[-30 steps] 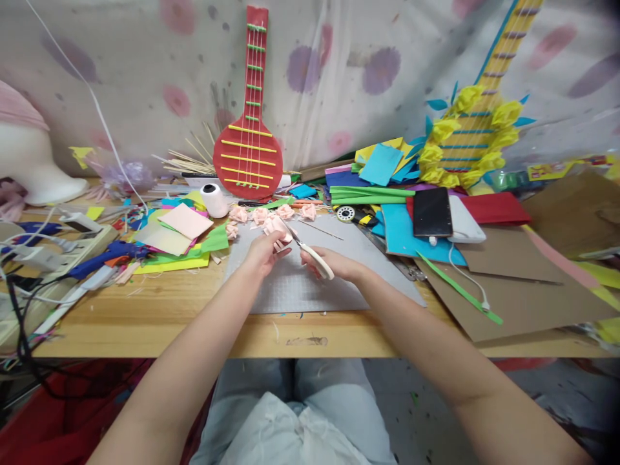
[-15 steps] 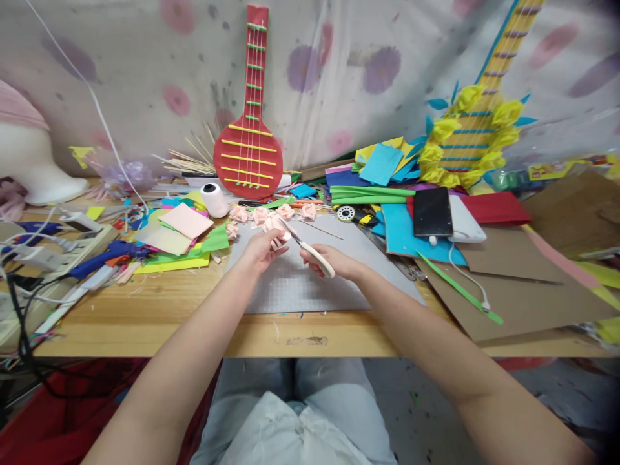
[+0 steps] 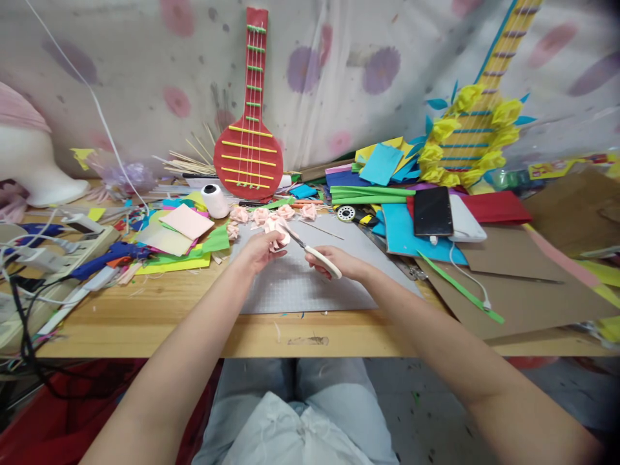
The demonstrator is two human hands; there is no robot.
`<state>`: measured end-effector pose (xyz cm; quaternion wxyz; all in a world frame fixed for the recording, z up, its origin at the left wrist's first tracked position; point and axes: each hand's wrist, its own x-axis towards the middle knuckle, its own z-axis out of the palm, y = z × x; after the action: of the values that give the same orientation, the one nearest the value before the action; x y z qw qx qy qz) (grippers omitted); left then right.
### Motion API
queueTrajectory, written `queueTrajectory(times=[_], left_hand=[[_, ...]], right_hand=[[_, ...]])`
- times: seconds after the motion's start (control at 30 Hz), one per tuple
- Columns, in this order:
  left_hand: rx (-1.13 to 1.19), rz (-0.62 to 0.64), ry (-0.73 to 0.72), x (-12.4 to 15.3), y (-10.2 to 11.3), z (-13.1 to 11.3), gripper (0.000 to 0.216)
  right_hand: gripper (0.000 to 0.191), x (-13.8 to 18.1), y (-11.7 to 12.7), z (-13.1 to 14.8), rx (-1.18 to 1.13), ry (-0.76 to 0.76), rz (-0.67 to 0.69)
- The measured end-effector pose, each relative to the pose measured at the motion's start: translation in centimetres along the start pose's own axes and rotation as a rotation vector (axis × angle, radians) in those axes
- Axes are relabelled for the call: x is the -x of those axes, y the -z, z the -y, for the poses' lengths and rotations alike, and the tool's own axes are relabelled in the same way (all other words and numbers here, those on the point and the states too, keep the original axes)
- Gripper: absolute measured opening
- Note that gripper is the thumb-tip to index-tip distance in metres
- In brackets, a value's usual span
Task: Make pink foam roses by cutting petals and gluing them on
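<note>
Over the grey cutting mat (image 3: 290, 290), my left hand (image 3: 260, 252) pinches a piece of pale pink paper (image 3: 285, 239). My right hand (image 3: 334, 259) is closed around the white handles of a pair of scissors (image 3: 322, 259). Their blades point up and left, with the tips beside the pink paper; whether they touch it I cannot tell. Several pink paper roses (image 3: 260, 214) lie along the mat's far edge, just beyond my left hand. A thin stick (image 3: 322, 229) rests on the mat to the right.
A red paper banjo-like instrument (image 3: 248, 158) leans at the back, beside a thread spool (image 3: 214, 201). On the left are paper sheets (image 3: 184, 223), a blue glue gun (image 3: 109, 255) and a power strip (image 3: 92, 248). A black phone (image 3: 433, 212) and cardboard (image 3: 527, 297) lie right.
The scissors and my right hand have shifted slightly right and down, away from the left hand. My left hand has moved slightly left, still with the pink paper.
</note>
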<state>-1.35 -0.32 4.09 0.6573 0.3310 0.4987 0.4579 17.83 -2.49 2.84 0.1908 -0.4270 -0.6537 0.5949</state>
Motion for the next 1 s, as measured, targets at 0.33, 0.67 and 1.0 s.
queueTrajectory(times=[0.33,0.67,1.0], left_hand=[[-0.085,0.028,0.007,0.1,0.0,-0.1,0.015],[-0.182,0.076,0.015,0.4,-0.6,-0.1,0.013],[-0.239,0.057,0.026,0.5,-0.8,-0.2,0.013]], right_hand=[[0.049,0.7,0.9,-0.4,-0.004,-0.017,0.046],[0.051,0.6,1.0,-0.3,0.076,0.028,0.097],[0.048,0.3,1.1,-0.4,0.002,-0.014,0.039]])
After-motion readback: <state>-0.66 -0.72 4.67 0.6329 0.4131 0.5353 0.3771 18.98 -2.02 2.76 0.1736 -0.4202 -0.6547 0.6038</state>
